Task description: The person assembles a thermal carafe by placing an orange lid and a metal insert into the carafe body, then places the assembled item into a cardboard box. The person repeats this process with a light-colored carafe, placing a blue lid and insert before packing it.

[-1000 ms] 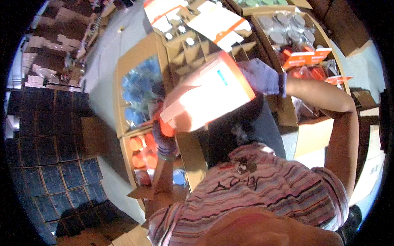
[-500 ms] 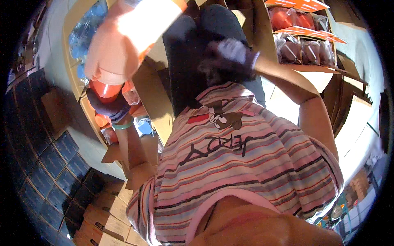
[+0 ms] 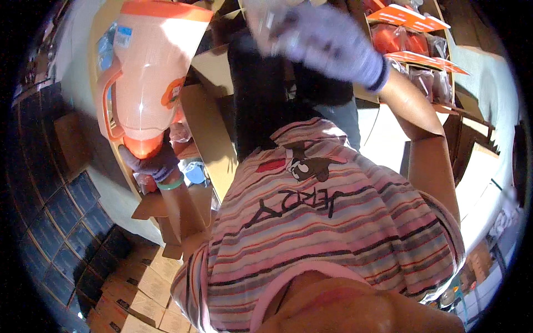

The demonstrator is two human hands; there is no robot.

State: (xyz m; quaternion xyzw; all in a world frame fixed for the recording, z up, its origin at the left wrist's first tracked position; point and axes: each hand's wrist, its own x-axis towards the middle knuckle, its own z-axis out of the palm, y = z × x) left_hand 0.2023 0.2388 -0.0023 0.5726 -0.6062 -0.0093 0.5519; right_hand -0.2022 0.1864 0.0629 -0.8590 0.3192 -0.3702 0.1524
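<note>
My left hand (image 3: 149, 162), in a dark purple glove, is closed on the narrow orange end of a translucent peach-coloured pitcher (image 3: 150, 72). The pitcher's wide orange rim points away from me, its handle is on the left, and a blue-and-white sticker and a round orange label show on its side. Over my knees, my right hand (image 3: 333, 44) wears a pale purple glove and is smeared by motion. Beside its fingers is a pale, shiny blurred shape (image 3: 260, 25); whether the hand holds it I cannot tell.
On the left, beneath the pitcher, an open carton (image 3: 205, 133) holds bagged items, among them a blue-topped one (image 3: 195, 173). At the right, another carton holds bagged red pieces (image 3: 397, 39) and darker ones. Dark boxes (image 3: 66, 211) and brown cartons (image 3: 144, 294) are stacked at the lower left.
The pitcher has turned so its handle and labels show, and it has shifted slightly left. My right hand has risen from my lap toward the top of the view.
</note>
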